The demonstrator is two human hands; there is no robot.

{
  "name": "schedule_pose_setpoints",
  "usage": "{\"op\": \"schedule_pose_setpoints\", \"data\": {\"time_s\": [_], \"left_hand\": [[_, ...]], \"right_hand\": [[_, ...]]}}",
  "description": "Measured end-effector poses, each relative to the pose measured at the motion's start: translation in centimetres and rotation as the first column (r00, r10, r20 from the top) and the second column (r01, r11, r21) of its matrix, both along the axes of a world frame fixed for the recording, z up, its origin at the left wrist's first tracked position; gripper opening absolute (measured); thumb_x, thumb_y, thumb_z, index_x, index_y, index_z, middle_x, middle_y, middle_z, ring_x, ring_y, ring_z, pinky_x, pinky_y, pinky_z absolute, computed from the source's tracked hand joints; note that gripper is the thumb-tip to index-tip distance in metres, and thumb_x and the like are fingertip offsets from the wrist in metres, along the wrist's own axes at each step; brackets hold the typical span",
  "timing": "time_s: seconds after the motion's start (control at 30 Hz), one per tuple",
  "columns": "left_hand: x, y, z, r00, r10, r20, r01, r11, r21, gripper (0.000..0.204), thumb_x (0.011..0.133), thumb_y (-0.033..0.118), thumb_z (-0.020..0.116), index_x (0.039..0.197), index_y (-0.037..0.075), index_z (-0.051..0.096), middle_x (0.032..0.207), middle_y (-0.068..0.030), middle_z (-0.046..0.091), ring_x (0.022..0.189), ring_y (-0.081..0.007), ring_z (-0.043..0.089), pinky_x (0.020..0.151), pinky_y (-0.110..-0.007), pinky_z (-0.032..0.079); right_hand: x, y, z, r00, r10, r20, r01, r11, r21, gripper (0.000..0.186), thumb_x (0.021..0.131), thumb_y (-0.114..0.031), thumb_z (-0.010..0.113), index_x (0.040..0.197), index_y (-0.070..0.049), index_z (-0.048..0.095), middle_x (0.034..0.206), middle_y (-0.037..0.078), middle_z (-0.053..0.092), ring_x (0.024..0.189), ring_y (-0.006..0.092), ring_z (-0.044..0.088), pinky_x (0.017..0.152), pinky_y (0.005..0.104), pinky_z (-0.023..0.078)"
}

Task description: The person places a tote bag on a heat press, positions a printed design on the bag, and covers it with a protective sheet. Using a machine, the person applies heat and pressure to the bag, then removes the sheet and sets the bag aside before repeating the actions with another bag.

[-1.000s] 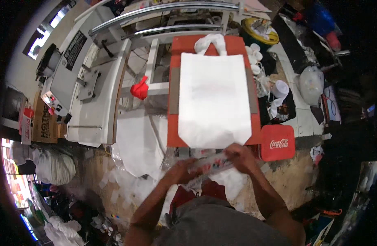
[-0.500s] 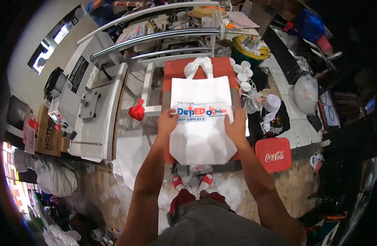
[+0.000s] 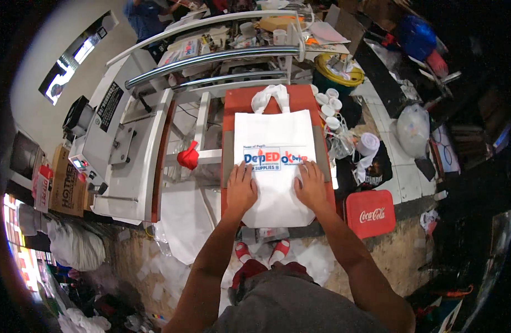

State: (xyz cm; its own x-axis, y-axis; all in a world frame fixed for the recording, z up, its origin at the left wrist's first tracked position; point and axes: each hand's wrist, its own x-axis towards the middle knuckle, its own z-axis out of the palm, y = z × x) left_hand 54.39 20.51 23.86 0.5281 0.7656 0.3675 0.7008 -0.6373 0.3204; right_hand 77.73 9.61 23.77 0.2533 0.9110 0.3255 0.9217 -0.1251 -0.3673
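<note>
A white tote bag lies on a red-orange board, its handles looped at the far end. Across its middle is a blue and red printed design, seemingly on a thin sheet laid over the fabric. My left hand rests palm down at the bag's left side, fingers stretched over the lower left of the design. My right hand lies likewise on the right, fingertips at the design's lower edge. Both hands are open and grip nothing.
A heat press machine stands left; red cloth hangs on its frame. Right are white mugs, a yellow-rimmed bucket, a white roll and a red square pad. A person in blue stands beyond.
A second ago my hands held a clear printed sheet below the blank bag. Then the design appeared on the bag. My hands have since shifted slightly toward me, fingers laid flat on it.
</note>
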Motion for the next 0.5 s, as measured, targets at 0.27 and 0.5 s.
{"op": "schedule_pose_setpoints", "data": {"time_s": [0.27, 0.5], "left_hand": [[-0.05, -0.05, -0.61, 0.999, -0.001, -0.033, 0.001, 1.000, 0.005, 0.051, 0.091, 0.018, 0.054, 0.140, 0.004, 0.050, 0.149, -0.0176, 0.043, 0.136, -0.0413, 0.040, 0.110, -0.053, 0.034], [0.02, 0.08, -1.39, 1.000, 0.020, -0.003, -0.020, 1.000, 0.008, 0.050, 0.092, 0.018, 0.053, 0.140, 0.005, 0.051, 0.150, -0.0168, 0.043, 0.137, -0.0409, 0.039, 0.111, -0.054, 0.034]], "right_hand": [[0.09, -0.26, -0.14, 1.000, -0.009, -0.004, 0.009, 1.000, -0.021, 0.053, 0.088, -0.023, 0.061, 0.135, 0.001, 0.052, 0.144, 0.019, 0.045, 0.138, 0.0394, 0.036, 0.112, 0.0531, 0.032], [-0.11, -0.29, -0.07, 1.000, -0.006, 0.021, 0.007, 1.000, -0.029, 0.052, 0.090, -0.024, 0.058, 0.136, 0.001, 0.052, 0.145, 0.019, 0.044, 0.139, 0.0393, 0.035, 0.112, 0.0533, 0.031]]}}
